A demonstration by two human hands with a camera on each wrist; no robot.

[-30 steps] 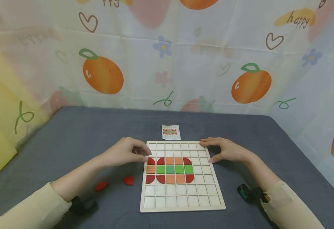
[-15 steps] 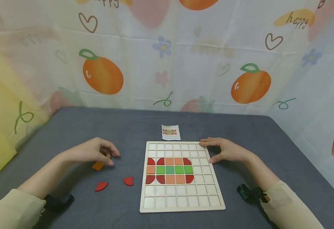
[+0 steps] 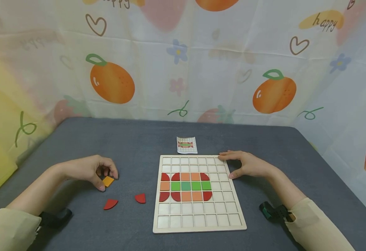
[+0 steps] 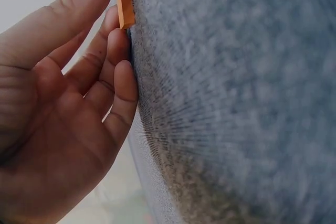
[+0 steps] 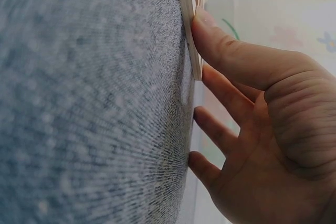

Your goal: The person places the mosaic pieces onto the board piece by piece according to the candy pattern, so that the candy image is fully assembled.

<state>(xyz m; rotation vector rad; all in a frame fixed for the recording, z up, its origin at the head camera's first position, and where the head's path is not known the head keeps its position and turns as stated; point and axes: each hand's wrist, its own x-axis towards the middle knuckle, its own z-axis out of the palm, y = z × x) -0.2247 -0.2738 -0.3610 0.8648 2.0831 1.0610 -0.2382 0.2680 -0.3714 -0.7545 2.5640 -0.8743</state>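
Observation:
My left hand (image 3: 99, 171) is low over the table left of the board, thumb and fingertips on either side of an orange square tile (image 3: 108, 181). In the left wrist view the orange tile (image 4: 125, 1) shows edge-on beside the thumb. Toward me lie two red quarter-circle tiles, one red tile (image 3: 110, 204) close by and another red tile (image 3: 140, 198) nearer the board. My right hand (image 3: 251, 165) rests at the far right corner of the wooden grid board (image 3: 200, 230), fingers spread. The right wrist view has its thumb against the board's edge (image 5: 188, 24).
Red, salmon and green tiles (image 3: 196, 185) fill part of three rows on the board's left and middle. Behind the board lies a small printed card (image 3: 187, 145) with a coloured grid pattern. A patterned cloth (image 3: 214, 69) hangs behind the dark table (image 3: 132, 139).
My left hand has moved from the board's left edge leftward and down to the orange tile, now between thumb and fingers. My right hand stays at the board's corner.

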